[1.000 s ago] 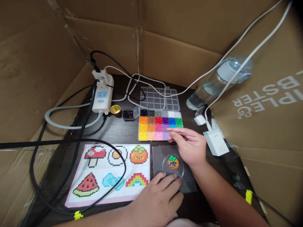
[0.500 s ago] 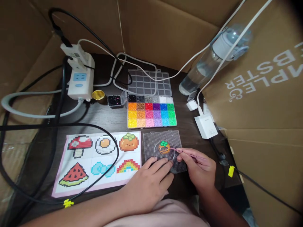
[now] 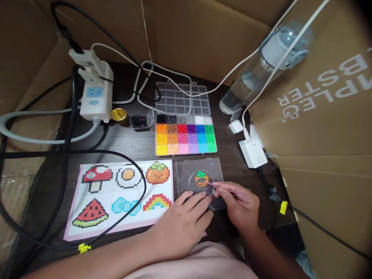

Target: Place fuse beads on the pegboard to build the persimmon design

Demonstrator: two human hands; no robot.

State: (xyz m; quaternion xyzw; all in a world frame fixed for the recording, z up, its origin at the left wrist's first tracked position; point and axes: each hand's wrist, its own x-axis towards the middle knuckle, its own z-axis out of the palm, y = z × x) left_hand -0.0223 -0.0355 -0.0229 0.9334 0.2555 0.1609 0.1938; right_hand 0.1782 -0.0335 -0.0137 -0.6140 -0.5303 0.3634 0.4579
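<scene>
My right hand [image 3: 242, 205] pinches pink tweezers [image 3: 228, 188], whose tip reaches the beads on a clear pegboard [image 3: 182, 170]. An orange bead figure with a green top [image 3: 201, 179] sits on the pegs, inside a ring outline; dark marks cross its middle. My left hand [image 3: 188, 221] lies with fingers stretched over the pegboard's lower left edge, holding nothing. Left of it is a pattern sheet [image 3: 112, 192] with a mushroom, an egg, an orange fruit, a watermelon slice, a bow and a rainbow. Whether a bead is in the tweezer tip is too small to tell.
An open bead box [image 3: 186, 134] stands behind the pegboard. Left of it are a small dark container [image 3: 140, 122] and a gold tin [image 3: 118, 114]. A power strip [image 3: 97, 91], looping black cable [image 3: 128, 157], bottle [image 3: 247, 87] and white charger [image 3: 253, 152] surround the area. Cardboard walls [image 3: 203, 38] enclose it.
My right hand has shifted slightly left, and the tweezer tip has moved from the figure's right edge toward its lower middle. My left hand stays in place. The camera view has shifted slightly.
</scene>
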